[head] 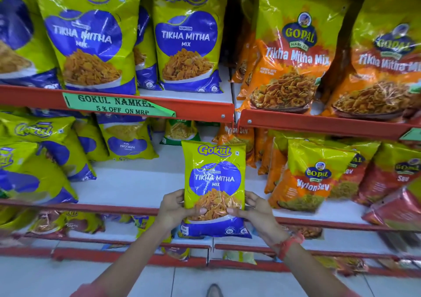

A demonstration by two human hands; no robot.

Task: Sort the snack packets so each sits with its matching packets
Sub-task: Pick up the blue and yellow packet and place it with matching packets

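I hold a yellow and blue Gokul Tikha Mitha Mix packet (214, 182) upright in front of the middle shelf. My left hand (175, 207) grips its lower left edge and my right hand (252, 209) its lower right edge, thumbs on the front. Matching Gokul Tikha Mitha Mix packets (186, 36) stand in a row on the upper shelf at left. Orange and yellow Gopal Tikha Mitha Mix packets (291, 52) stand on the upper shelf at right.
Red shelf rails (205, 107) edge each level, with a green offer label (114, 106) on the upper one. Gokul packets (45, 160) crowd the middle shelf's left and Gopal Nylon Sev packets (312, 178) its right. More packets lie on lower shelves. The tiled floor (159, 280) is below.
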